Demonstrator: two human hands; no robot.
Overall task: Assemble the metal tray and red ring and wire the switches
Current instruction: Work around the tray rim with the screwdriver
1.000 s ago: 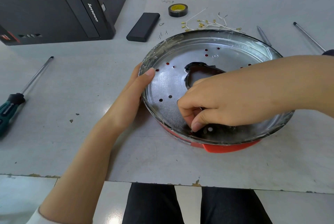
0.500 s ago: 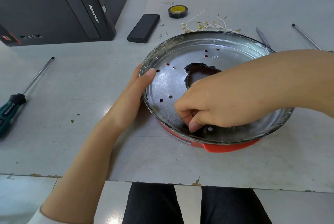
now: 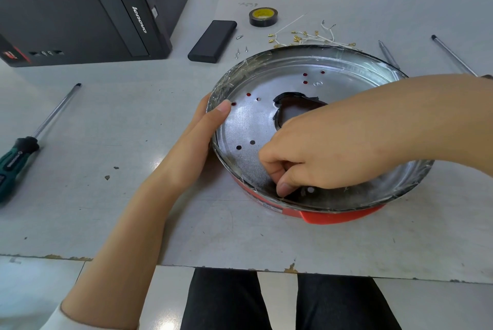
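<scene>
The metal tray (image 3: 266, 121) sits nested in the red ring (image 3: 344, 217) on the grey table (image 3: 133, 121), near its front edge. My left hand (image 3: 197, 137) grips the tray's left rim, thumb hooked over the edge and lying inside. My right hand (image 3: 317, 153) reaches down into the tray near its front wall, thumb and curled fingers pinched together at the floor by a small hole; whether they hold anything, I cannot tell. Behind the tray lie white wires with brass terminals (image 3: 306, 37), a tape roll (image 3: 263, 17), a black case (image 3: 212, 41) and a computer tower (image 3: 80, 9). A green-handled screwdriver (image 3: 24, 143) lies at the far left.
</scene>
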